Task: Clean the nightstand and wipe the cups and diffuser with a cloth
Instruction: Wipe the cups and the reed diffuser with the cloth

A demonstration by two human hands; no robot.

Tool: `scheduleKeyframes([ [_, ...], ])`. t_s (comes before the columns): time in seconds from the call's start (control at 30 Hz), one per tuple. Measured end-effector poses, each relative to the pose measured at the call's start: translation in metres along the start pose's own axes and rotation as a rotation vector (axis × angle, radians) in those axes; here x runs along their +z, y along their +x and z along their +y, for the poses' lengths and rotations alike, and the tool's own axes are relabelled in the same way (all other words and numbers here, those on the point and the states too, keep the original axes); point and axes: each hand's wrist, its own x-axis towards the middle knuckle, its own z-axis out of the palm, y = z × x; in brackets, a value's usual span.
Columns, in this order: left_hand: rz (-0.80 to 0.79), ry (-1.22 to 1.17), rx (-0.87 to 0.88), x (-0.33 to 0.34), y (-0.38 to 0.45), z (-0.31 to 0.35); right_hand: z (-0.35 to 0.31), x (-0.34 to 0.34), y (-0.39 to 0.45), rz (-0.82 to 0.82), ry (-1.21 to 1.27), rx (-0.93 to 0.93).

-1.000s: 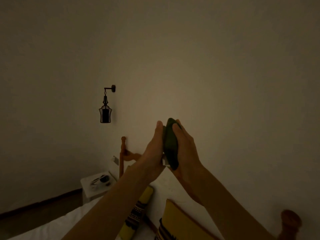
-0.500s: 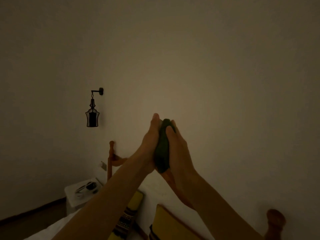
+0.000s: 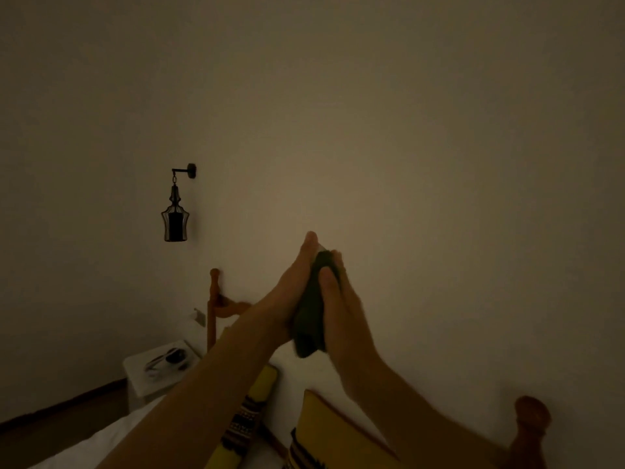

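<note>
Cloth [image 3: 309, 319] between both hands, nightstand [image 3: 148, 374] far left below wall lamp [image 3: 175, 221].

A dark green cloth [image 3: 309, 313] stands upright, pressed flat between the left hand [image 3: 285, 299] and right hand [image 3: 341, 309]. The white nightstand [image 3: 148, 377] sits well below-left of the cloth, with small dark items on its top.
</note>
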Motion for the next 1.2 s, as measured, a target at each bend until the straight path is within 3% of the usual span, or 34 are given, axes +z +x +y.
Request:
scheduleKeyframes([
  [0.1, -0.075, -0.09, -0.134, 0.005, -0.007, -0.013, -0.014, -0.021, 0.01, 0.057, 0.002, -0.009],
  [0.17, -0.107, -0.171, -0.13, 0.005, -0.006, -0.023, -0.025, -0.031, 0.019, 0.129, -0.011, 0.092],
  [0.27, -0.193, -0.216, -0.075, 0.001, -0.008, -0.037, -0.027, -0.035, 0.022, 0.234, 0.205, 0.273],
  [0.37, -0.214, -0.19, -0.072, -0.001, -0.012, -0.046, -0.024, -0.043, 0.017, 0.243, 0.398, 0.321],
  [0.53, -0.081, -0.236, -0.105, -0.011, -0.011, -0.057, -0.021, -0.062, 0.007, 0.156, 0.806, 0.297],
  [0.6, -0.01, -0.288, -0.107, -0.02, -0.006, -0.061, -0.025, -0.064, 0.002, 0.076, 0.728, 0.187],
  [0.67, 0.053, -0.314, -0.111, -0.027, -0.001, -0.061, -0.022, -0.06, -0.001, -0.002, 0.422, 0.026],
  [0.77, 0.095, -0.355, -0.104, -0.028, 0.0, -0.057, -0.022, -0.049, -0.01, 0.1, 0.063, -0.095],
  [0.87, 0.165, -0.39, -0.027, -0.029, -0.001, -0.054, -0.026, -0.04, -0.017, 0.104, -0.15, -0.288],
  [1.0, 0.105, -0.431, 0.096, -0.025, -0.008, -0.048, -0.028, -0.023, -0.028, 0.059, -0.354, -0.505],
  [1.1, -0.04, -0.499, 0.114, -0.018, -0.02, -0.043, -0.022, -0.006, -0.035, 0.075, -0.571, -0.64],
  [1.2, -0.048, -0.432, 0.107, -0.014, -0.037, -0.039, -0.016, 0.001, -0.038, 0.178, -0.568, -0.61],
])
